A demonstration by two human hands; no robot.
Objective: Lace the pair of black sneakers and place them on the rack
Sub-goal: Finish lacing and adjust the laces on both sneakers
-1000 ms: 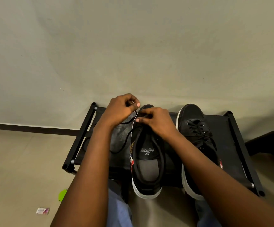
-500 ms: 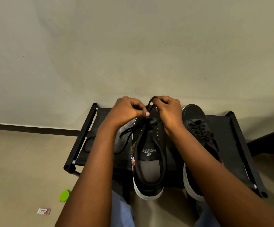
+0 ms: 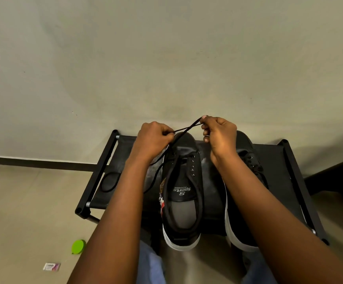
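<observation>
Now farther apart, both hands (image 3: 187, 138) pinching the lace (image 3: 187, 127), drawn taut.

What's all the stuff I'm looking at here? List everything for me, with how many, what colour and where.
Sneakers: two, black with white soles, side by side on the rack; the middle one is only partly laced, the right one is laced and partly hidden by an arm.
Shoelace: one, black, pulled taut between both hands, its slack looping on the rack's left side.
Rack: one, black, against the wall.
Round lid-like thing: one, green, on the floor at left.
Small packet: one, white and pink, floor at lower left.
Left hand: grips the lace.
Right hand: pinches the lace.
</observation>
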